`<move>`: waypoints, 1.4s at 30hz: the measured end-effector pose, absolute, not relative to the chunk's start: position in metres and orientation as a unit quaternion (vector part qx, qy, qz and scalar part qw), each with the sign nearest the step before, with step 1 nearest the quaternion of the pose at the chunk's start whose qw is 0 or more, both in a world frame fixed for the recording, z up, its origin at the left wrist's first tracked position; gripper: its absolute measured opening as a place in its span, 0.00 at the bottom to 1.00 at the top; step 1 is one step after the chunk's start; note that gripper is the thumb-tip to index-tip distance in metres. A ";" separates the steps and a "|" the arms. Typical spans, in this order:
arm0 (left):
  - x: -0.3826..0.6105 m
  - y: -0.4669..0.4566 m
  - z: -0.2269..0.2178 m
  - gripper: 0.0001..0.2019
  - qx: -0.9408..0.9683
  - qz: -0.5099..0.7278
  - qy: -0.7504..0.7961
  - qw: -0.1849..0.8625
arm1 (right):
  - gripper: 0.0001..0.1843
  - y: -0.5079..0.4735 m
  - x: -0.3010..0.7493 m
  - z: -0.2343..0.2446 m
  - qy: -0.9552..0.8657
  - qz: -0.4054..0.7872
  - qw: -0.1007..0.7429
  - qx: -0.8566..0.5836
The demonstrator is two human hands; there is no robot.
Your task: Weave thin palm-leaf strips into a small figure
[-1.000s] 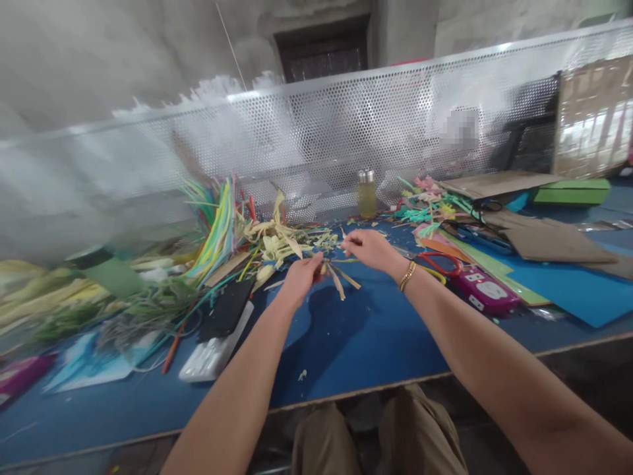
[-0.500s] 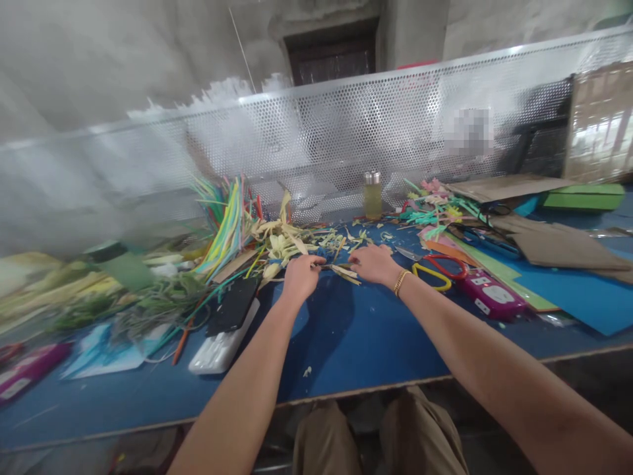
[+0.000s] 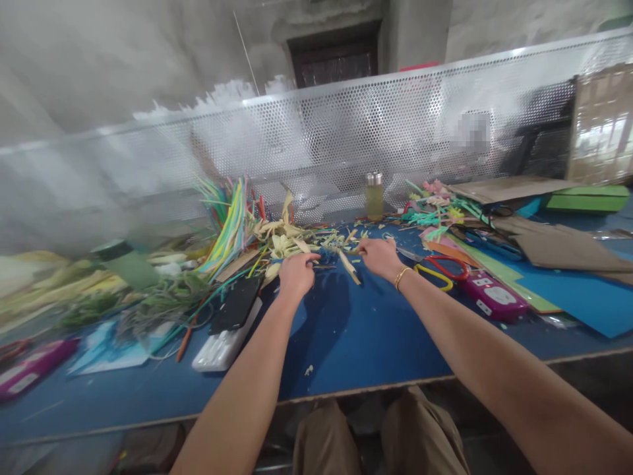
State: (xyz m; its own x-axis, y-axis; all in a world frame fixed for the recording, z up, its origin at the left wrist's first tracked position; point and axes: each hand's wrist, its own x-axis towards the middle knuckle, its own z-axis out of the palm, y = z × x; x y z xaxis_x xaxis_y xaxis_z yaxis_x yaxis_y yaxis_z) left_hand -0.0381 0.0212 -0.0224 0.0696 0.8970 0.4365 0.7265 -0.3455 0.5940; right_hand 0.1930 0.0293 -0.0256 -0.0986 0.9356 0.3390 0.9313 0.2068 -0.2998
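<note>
My left hand is closed above the blue tabletop, and a thin dark stick juts from its fingertips. To its right, my right hand, with a gold bracelet at the wrist, has its thumb and finger pinched together. What sits in that pinch is too small to make out. Between the hands a cream, husk-like strip slants down toward me. Behind my left hand lies a heap of pale, leafy strips, with scraps scattered to its right.
Left of my forearm, a black phone lies on a white case. Colourful stems rise behind it. Scissors with red and yellow handles and a purple device lie right. A glass bottle stands before the perforated metal screen.
My hands have drawn slightly apart, the left lower and left, the right a little up and right. The cream strip between them now hangs at a steeper slant.
</note>
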 end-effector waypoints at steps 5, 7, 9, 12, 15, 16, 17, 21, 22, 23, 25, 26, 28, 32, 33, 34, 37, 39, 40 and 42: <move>-0.039 0.020 -0.017 0.18 0.715 0.375 0.590 0.006 | 0.13 0.039 0.215 -0.013 -0.659 0.043 0.377 -0.649; -0.039 0.020 -0.016 0.17 0.710 0.409 0.573 -0.011 | 0.12 0.044 0.217 -0.012 -0.636 0.113 0.446 -0.620; -0.037 0.020 -0.015 0.16 0.705 0.451 0.547 -0.026 | 0.11 0.049 0.215 -0.014 -0.623 0.213 0.494 -0.568; -0.032 0.017 -0.011 0.18 0.729 0.482 0.486 -0.020 | 0.08 0.050 0.209 -0.018 -0.622 0.337 0.502 -0.498; -0.025 0.013 -0.008 0.19 0.776 0.469 0.420 0.045 | 0.05 0.047 0.204 -0.019 -0.625 0.376 0.480 -0.487; -0.023 0.011 -0.008 0.19 0.785 0.460 0.408 0.078 | 0.05 0.046 0.203 -0.018 -0.625 0.381 0.476 -0.488; -0.020 0.010 -0.008 0.19 0.788 0.451 0.403 0.112 | 0.05 0.045 0.202 -0.018 -0.624 0.386 0.474 -0.486; -0.011 0.008 -0.015 0.11 0.783 0.408 0.412 0.225 | 0.04 0.037 0.200 -0.011 -0.605 0.455 0.464 -0.461; -0.009 0.008 -0.018 0.11 0.775 0.406 0.411 0.255 | 0.03 0.035 0.200 -0.008 -0.594 0.474 0.465 -0.453; -0.006 0.008 -0.020 0.11 0.761 0.410 0.409 0.291 | 0.04 0.032 0.201 -0.004 -0.582 0.493 0.468 -0.446; -0.001 0.007 -0.025 0.12 0.714 0.429 0.401 0.380 | 0.13 0.026 0.202 0.004 -0.553 0.534 0.481 -0.422; 0.001 0.007 -0.027 0.14 0.688 0.436 0.395 0.424 | 0.19 0.024 0.203 0.007 -0.535 0.560 0.490 -0.400; 0.005 0.005 -0.030 0.18 0.652 0.441 0.373 0.491 | 0.29 0.020 0.203 0.012 -0.497 0.609 0.507 -0.353; 0.009 0.003 -0.032 0.18 0.604 0.463 0.338 0.553 | 0.31 0.022 0.195 0.006 -0.452 0.628 0.519 -0.364; 0.010 0.003 -0.032 0.18 0.595 0.470 0.336 0.559 | 0.28 0.023 0.192 0.002 -0.458 0.613 0.512 -0.391; 0.009 0.002 -0.031 0.18 0.587 0.475 0.336 0.562 | 0.22 0.024 0.189 -0.002 -0.473 0.591 0.504 -0.416; 0.009 0.000 -0.029 0.18 0.572 0.486 0.338 0.568 | 0.11 0.024 0.180 -0.011 -0.524 0.523 0.498 -0.451; 0.010 -0.002 -0.029 0.17 0.567 0.485 0.333 0.576 | 0.10 0.021 0.175 -0.014 -0.556 0.516 0.486 -0.434; 0.011 -0.003 -0.029 0.16 0.566 0.482 0.329 0.582 | 0.12 0.019 0.174 -0.015 -0.570 0.524 0.475 -0.417; 0.013 -0.005 -0.028 0.16 0.563 0.472 0.318 0.599 | 0.15 0.015 0.171 -0.015 -0.588 0.555 0.454 -0.374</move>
